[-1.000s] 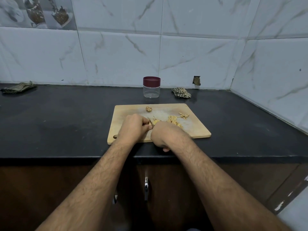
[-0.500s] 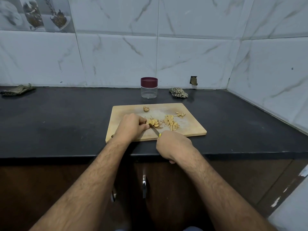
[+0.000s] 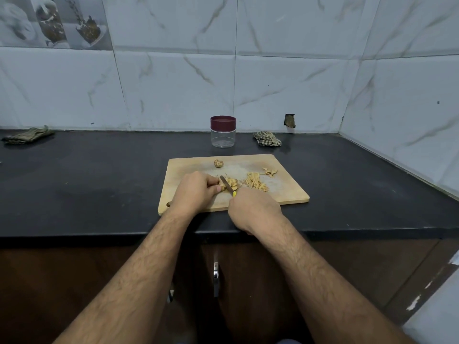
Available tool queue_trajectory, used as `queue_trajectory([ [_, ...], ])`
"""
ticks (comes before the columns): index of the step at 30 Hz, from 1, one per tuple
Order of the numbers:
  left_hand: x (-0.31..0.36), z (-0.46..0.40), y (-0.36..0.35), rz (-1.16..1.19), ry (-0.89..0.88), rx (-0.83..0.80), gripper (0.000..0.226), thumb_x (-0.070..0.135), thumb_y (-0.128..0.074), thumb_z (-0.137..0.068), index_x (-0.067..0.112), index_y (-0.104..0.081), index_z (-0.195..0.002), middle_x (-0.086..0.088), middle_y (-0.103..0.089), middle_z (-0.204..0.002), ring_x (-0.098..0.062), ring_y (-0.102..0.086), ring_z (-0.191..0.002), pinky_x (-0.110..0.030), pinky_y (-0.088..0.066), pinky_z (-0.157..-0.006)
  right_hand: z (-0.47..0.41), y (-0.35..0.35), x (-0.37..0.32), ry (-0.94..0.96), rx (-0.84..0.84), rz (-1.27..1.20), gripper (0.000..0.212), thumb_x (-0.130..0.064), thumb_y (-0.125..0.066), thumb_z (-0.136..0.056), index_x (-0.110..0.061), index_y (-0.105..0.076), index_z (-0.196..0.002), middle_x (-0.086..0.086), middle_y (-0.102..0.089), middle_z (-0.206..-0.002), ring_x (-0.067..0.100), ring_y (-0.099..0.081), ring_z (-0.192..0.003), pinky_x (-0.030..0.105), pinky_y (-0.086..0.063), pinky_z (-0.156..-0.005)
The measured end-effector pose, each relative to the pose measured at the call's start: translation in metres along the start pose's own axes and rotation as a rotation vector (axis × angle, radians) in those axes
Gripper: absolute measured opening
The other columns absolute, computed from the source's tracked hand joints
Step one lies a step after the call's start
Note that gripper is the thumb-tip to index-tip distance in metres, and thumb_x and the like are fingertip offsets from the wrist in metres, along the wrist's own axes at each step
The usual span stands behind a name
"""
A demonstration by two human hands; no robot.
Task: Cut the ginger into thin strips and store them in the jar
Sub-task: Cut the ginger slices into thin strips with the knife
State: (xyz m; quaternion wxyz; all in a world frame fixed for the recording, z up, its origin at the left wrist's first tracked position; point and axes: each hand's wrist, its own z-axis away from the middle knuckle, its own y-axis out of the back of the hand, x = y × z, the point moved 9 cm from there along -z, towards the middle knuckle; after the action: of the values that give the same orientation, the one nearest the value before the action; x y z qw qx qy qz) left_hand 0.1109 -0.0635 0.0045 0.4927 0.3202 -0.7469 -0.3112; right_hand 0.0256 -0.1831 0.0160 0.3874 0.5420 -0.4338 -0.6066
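I see my left hand [image 3: 195,191] resting on the wooden cutting board [image 3: 288,192], fingers curled, their tips holding down the ginger slices [image 3: 231,184] near the middle of the board. My right hand [image 3: 253,209] sits at the front edge of the board, fingers wrapped around the yellow handle of a small knife [image 3: 227,186]; its blade lies between the left fingertips and the slices. Just right of the slices lies a heap of thin ginger strips [image 3: 255,184]. A ginger knob [image 3: 218,163] is near the back edge, some peel scraps [image 3: 270,172] toward the back right corner. The jar [image 3: 222,132], with its maroon lid on, stands on the black counter [image 3: 99,184] behind the board, beside a crumpled cloth [image 3: 267,139].
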Motion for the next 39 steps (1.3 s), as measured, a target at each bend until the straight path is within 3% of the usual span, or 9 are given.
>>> queue_trajectory([
  [8, -0.005, -0.002, -0.005, 0.040, -0.002, -0.024, 0.016, 0.026, -0.066, -0.093, 0.023, -0.078, -0.102, -0.004, -0.076, -0.093, -0.021, -0.066, -0.089, -0.041, -0.052, -0.081, -0.006, -0.003, -0.006, 0.026, 0.008, 0.037, 0.030, -0.022, -0.041, -0.101, -0.010, -0.059, -0.122, 0.009, -0.061, -0.123, 0.027, -0.059, -0.108, 0.035, -0.044, -0.082],
  [18, -0.006, -0.004, -0.006, 0.017, -0.005, -0.040, 0.018, 0.026, -0.065, -0.094, 0.024, -0.077, -0.107, -0.001, -0.075, -0.097, -0.022, -0.064, -0.094, -0.036, -0.051, -0.082, -0.007, -0.004, -0.009, -0.014, -0.027, 0.089, 0.026, -0.014, -0.047, -0.098, -0.010, -0.060, -0.121, 0.007, -0.063, -0.119, 0.027, -0.059, -0.100, 0.036, -0.049, -0.083],
  [25, -0.007, -0.005, -0.008, 0.021, -0.016, -0.030, 0.013, 0.025, -0.066, -0.092, 0.024, -0.079, -0.095, -0.001, -0.074, -0.085, -0.024, -0.064, -0.088, -0.032, -0.047, -0.073, -0.014, -0.006, -0.018, 0.001, -0.050, 0.110, 0.029, -0.010, -0.045, -0.097, -0.012, -0.061, -0.121, 0.007, -0.063, -0.121, 0.026, -0.061, -0.107, 0.035, -0.047, -0.079],
  [30, -0.007, -0.003, -0.007, 0.026, -0.013, -0.013, 0.018, 0.022, -0.066, -0.088, 0.026, -0.079, -0.100, 0.002, -0.076, -0.094, -0.020, -0.067, -0.095, -0.035, -0.053, -0.080, -0.023, -0.005, -0.028, -0.005, -0.113, 0.145, 0.019, -0.018, -0.050, -0.099, -0.014, -0.062, -0.113, 0.002, -0.059, -0.087, 0.022, -0.059, -0.083, 0.031, -0.046, -0.070],
  [37, -0.004, -0.002, -0.003, 0.012, 0.004, 0.035, 0.024, 0.024, -0.067, -0.092, 0.020, -0.074, -0.114, 0.004, -0.071, -0.117, -0.017, -0.063, -0.112, -0.031, -0.049, -0.093, -0.005, -0.007, -0.022, 0.007, -0.133, 0.181, 0.032, -0.013, -0.054, -0.095, -0.017, -0.058, -0.126, 0.003, -0.060, -0.100, 0.022, -0.060, -0.093, 0.034, -0.048, -0.076],
  [39, -0.004, -0.002, -0.004, 0.006, 0.007, 0.027, 0.024, 0.025, -0.067, -0.092, 0.019, -0.074, -0.114, 0.004, -0.072, -0.117, -0.017, -0.063, -0.112, -0.032, -0.049, -0.094, 0.003, -0.009, -0.016, 0.003, -0.121, 0.188, 0.029, -0.012, -0.056, -0.094, -0.016, -0.060, -0.122, 0.002, -0.055, -0.089, 0.022, -0.057, -0.089, 0.034, -0.044, -0.072],
])
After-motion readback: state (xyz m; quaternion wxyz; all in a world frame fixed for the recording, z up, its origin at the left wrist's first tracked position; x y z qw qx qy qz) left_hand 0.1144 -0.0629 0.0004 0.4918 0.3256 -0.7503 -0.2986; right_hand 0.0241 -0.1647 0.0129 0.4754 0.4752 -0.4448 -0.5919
